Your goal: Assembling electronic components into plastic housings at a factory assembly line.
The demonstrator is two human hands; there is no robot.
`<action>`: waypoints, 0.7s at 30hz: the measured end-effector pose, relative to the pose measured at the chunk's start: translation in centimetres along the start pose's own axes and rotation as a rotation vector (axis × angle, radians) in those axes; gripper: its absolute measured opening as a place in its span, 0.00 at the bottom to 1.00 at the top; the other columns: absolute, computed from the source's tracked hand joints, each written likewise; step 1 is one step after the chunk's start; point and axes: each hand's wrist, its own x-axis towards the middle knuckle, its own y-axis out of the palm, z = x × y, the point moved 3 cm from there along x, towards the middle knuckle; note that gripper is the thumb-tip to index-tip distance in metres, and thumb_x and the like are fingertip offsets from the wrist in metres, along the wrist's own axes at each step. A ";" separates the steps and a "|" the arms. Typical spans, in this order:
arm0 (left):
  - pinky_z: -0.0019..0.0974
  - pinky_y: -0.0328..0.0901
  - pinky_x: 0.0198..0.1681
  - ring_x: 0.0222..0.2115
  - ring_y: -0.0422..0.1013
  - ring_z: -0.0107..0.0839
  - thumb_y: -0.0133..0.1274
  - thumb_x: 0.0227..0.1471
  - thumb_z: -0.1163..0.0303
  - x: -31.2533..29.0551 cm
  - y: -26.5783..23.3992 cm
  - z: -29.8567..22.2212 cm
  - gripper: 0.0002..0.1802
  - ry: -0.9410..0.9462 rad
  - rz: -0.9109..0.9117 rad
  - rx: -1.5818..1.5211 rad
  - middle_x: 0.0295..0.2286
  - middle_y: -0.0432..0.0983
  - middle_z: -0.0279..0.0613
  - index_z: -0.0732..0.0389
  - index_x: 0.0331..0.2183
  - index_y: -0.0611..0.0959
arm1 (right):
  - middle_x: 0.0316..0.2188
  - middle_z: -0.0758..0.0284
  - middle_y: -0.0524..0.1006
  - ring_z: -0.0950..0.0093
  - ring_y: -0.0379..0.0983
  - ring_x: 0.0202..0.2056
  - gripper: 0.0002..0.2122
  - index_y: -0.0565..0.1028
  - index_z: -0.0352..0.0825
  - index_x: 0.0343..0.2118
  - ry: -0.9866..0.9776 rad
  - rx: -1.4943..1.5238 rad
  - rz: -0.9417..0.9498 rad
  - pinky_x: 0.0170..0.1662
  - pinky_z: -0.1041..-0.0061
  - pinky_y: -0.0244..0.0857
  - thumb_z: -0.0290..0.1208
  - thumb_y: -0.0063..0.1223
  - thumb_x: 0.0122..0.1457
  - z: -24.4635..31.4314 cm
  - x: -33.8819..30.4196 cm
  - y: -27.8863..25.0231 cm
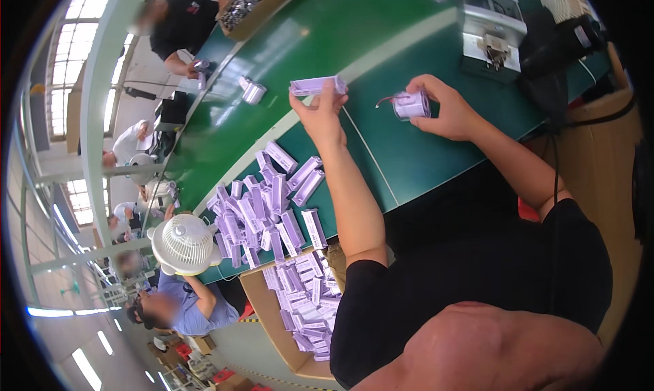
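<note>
My left hand [321, 115] is closed round a long, hollow lilac plastic housing [310, 86], held over the green workbench [371, 135]. To its right, my right hand [449, 112] grips a short lilac cylinder [409, 106] between thumb and fingers. A thin red wire sticks out of the cylinder's left side, and its far end hangs free. The two pieces are apart. Near my left forearm lies a heap of similar lilac housings [255, 210] on the bench.
An open cardboard box [259, 299] of lilac pieces stands by my left elbow. A grey metal machine [490, 33] is at the far right. A lilac-and-silver assembly [253, 91] lies across the bench. A white fan [182, 243] stands at left; co-workers sit along the bench.
</note>
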 end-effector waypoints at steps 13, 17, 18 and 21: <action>0.38 0.78 0.39 0.40 0.78 0.37 0.59 0.61 0.76 -11.7 0.0 3.1 0.39 -0.173 -0.017 0.053 0.42 0.78 0.51 0.63 0.64 0.55 | 0.53 0.59 0.76 0.60 0.73 0.55 0.22 0.78 0.36 0.52 -0.234 -0.175 -0.085 0.58 0.63 0.67 0.26 0.67 0.52 0.6 -5.7 -2.0; 0.40 0.78 0.42 0.40 0.78 0.37 0.57 0.63 0.75 -13.8 1.0 4.1 0.37 -0.238 -0.040 -0.032 0.43 0.77 0.49 0.59 0.65 0.55 | 0.52 0.59 0.78 0.61 0.74 0.54 0.14 0.83 0.35 0.47 -0.284 -0.178 -0.137 0.57 0.63 0.68 0.26 0.65 0.57 -0.2 -5.6 -1.2; 0.41 0.78 0.42 0.41 0.79 0.37 0.57 0.63 0.75 -14.0 1.2 4.2 0.36 -0.249 -0.037 -0.077 0.44 0.77 0.49 0.58 0.65 0.56 | 0.52 0.59 0.78 0.61 0.74 0.54 0.14 0.83 0.35 0.47 -0.282 -0.174 -0.136 0.57 0.63 0.68 0.26 0.65 0.57 -0.2 -5.5 -1.0; 0.42 0.78 0.44 0.42 0.79 0.38 0.56 0.64 0.73 -14.4 1.5 4.5 0.35 -0.284 -0.026 -0.121 0.45 0.77 0.48 0.56 0.65 0.57 | 0.48 0.60 0.80 0.61 0.75 0.52 0.09 0.84 0.34 0.41 -0.296 -0.157 -0.181 0.54 0.65 0.70 0.26 0.64 0.58 0.1 -5.4 -0.9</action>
